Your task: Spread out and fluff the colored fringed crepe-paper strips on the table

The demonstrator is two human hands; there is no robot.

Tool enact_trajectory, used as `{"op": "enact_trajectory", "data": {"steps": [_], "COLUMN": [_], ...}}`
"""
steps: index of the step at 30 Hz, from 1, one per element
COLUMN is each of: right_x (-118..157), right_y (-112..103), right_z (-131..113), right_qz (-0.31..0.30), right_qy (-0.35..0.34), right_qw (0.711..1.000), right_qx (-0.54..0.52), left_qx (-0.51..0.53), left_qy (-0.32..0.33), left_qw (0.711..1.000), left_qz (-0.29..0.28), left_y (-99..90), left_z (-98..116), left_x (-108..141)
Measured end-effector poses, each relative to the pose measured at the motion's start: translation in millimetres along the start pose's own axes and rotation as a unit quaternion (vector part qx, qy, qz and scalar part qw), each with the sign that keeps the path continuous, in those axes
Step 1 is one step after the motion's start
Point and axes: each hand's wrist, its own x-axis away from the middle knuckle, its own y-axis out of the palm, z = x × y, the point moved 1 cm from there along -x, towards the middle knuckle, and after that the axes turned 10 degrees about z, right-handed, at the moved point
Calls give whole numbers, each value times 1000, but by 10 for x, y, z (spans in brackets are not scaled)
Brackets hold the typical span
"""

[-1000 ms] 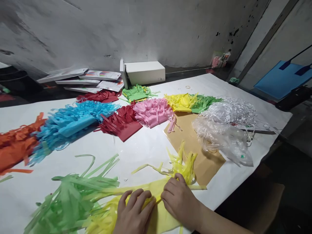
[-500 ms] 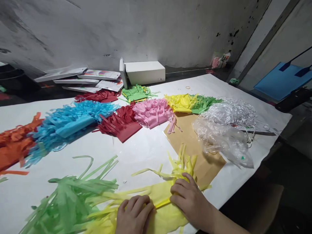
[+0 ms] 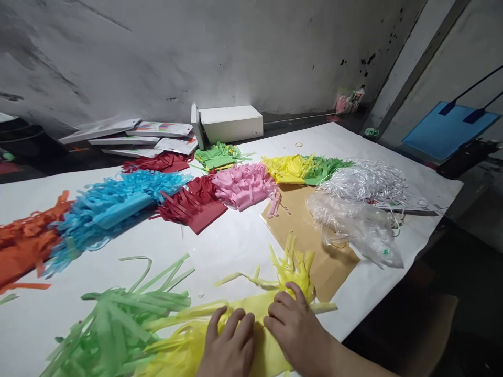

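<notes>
A fringed sheet of yellow tissue paper (image 3: pixel 261 303) lies at the front of the table, its cut strips spreading to the left and toward the far side. My left hand (image 3: pixel 230 340) is curled down on its middle, thumb side hidden. Close by on the right, my right hand (image 3: pixel 293 322) has its fingers bent over the same paper near the far fringe; its fingertips are partly hidden. Light green tissue strips (image 3: pixel 113 324) lie loosely heaped to the left and touch the yellow fringe.
Folded fringed bundles cross the table: orange (image 3: pixel 27 246), blue (image 3: pixel 121 199), dark red (image 3: pixel 196 204), pink (image 3: pixel 245 186), yellow (image 3: pixel 288 170). White string (image 3: pixel 363 180) and a clear plastic bag (image 3: pixel 353 225) lie right, partly over brown paper (image 3: pixel 314 251). A white box (image 3: pixel 231 123) stands behind.
My left hand has shifted right, nearer my right hand, which has moved slightly left. The folded ridge between them is now hidden. The view has shifted slightly.
</notes>
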Motion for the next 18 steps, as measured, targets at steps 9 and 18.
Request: {"op": "enact_trajectory", "data": {"steps": [9, 18], "right_x": [-131, 106], "right_y": [55, -591], "right_z": [24, 863], "right_qz": [103, 427], "right_qy": [74, 338], "right_qw": [990, 827], "right_qx": [-65, -140], "left_qx": [-12, -81], "left_qy": [126, 159], "left_qw": [990, 984], "left_qz": [69, 22], "left_y": [7, 261], "left_z": [-42, -285], "left_x": [-127, 105]}}
